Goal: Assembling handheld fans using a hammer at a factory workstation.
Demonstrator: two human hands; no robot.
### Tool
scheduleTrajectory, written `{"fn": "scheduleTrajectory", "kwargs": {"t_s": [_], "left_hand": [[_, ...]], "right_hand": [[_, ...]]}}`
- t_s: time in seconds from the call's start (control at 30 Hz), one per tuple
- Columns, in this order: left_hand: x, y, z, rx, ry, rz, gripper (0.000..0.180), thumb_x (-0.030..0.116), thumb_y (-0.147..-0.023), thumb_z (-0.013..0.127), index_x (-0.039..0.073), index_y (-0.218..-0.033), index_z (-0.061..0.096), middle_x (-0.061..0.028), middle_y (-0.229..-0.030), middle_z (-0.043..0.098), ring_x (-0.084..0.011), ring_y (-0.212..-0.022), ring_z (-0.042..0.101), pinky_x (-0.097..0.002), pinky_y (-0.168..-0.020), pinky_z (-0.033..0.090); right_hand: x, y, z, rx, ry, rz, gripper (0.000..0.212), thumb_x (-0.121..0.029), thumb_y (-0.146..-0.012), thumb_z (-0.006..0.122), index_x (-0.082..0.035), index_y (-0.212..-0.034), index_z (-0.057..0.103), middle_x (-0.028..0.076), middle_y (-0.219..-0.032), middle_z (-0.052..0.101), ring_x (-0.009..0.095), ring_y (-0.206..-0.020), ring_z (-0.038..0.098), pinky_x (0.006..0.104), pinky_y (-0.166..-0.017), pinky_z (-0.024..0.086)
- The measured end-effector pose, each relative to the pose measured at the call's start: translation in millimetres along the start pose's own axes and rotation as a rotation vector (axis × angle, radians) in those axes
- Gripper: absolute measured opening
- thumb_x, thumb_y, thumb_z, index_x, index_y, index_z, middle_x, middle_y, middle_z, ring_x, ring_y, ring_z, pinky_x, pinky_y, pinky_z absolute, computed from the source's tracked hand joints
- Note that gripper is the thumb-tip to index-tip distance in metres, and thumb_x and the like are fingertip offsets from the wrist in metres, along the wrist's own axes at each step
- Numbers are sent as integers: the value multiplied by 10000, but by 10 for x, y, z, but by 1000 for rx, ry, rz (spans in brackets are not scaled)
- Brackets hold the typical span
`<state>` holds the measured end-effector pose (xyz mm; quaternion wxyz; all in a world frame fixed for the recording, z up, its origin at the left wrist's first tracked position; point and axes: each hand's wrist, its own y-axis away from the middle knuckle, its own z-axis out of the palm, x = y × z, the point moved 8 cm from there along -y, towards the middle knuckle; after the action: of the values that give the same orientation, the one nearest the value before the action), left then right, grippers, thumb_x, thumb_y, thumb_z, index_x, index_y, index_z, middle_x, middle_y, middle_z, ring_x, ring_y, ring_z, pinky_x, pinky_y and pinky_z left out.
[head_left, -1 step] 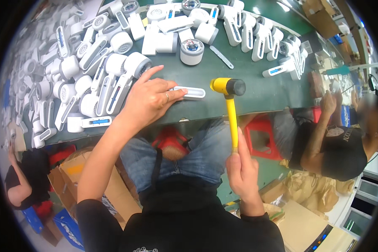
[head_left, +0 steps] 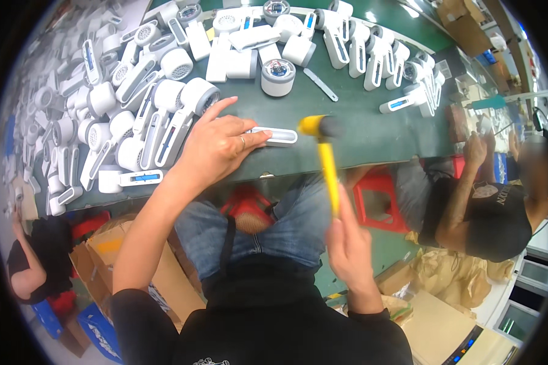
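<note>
My left hand (head_left: 216,146) presses a white slotted handle (head_left: 281,136) down on the green tabletop (head_left: 383,137). Its thumb and some fingers close on the near end of the piece; one finger points away over the table. Whatever lies beneath the palm is hidden. In my right hand (head_left: 350,246), closed around the grip, is a yellow mallet (head_left: 328,170) with a dark striking face. The mallet's head is motion-blurred and hovers just right of the handle's far end, apart from it.
White handheld appliances (head_left: 100,97) with round heads are heaped at the left and back. One stands with exposed wiring (head_left: 277,70), beside a flat grey strip (head_left: 321,84). More appliances line the back right (head_left: 377,61). A co-worker (head_left: 487,207) sits at the right, near a red stool (head_left: 380,204).
The mallet's head has moved slightly left toward the white handle and become blurred, its shaft tilting left with my right hand. My left hand holds its place.
</note>
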<state>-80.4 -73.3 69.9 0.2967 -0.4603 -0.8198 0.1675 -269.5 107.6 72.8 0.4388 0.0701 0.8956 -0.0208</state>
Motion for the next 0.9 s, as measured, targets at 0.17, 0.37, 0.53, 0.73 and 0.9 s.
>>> {"fn": "scheduleTrajectory", "kwargs": {"t_s": [0.17,0.37,0.53,0.73,0.9], "left_hand": [[-2,31,-6,-2,-20,-4,221,121,-816,854,163,-1031,824,-34,-918,760,-211,-868,734,-491,-1097,523],[5,-128,120,-195,-59,22,281,158,-785,799,114,-1062,811,-20,-974,713,-215,-1083,643,-442,-1235,375],[559,-262,204,-344,-136,385,226,137,-791,682,137,-982,803,-36,-1165,701,-268,-1301,562,-431,-1235,386],[162,228,-304,-27,2,-85,401,206,-779,849,151,-1173,794,-88,-1392,647,-332,-1237,597,-445,-1087,483],[148,589,-81,93,63,-197,414,168,-815,864,147,-1219,774,-122,-1235,743,-332,-1037,702,-448,-977,551]], "right_hand": [[95,1,-40,11,-12,74,591,-112,-1059,556,-103,-1629,400,260,-846,697,455,-664,675,487,-622,540],[166,-62,20,-58,2,50,570,-163,-1094,533,-152,-1645,391,159,-762,700,292,-618,693,406,-638,543],[177,9,-132,42,-282,158,535,-279,-1159,426,-86,-1655,366,-39,-661,493,35,-499,418,211,-464,359],[174,143,-75,8,-280,158,540,-238,-1154,411,-75,-1665,346,-23,-666,511,46,-515,440,228,-500,388],[77,55,69,-80,-124,100,553,-134,-1115,463,-45,-1650,355,40,-654,535,119,-577,531,294,-592,473]]}}
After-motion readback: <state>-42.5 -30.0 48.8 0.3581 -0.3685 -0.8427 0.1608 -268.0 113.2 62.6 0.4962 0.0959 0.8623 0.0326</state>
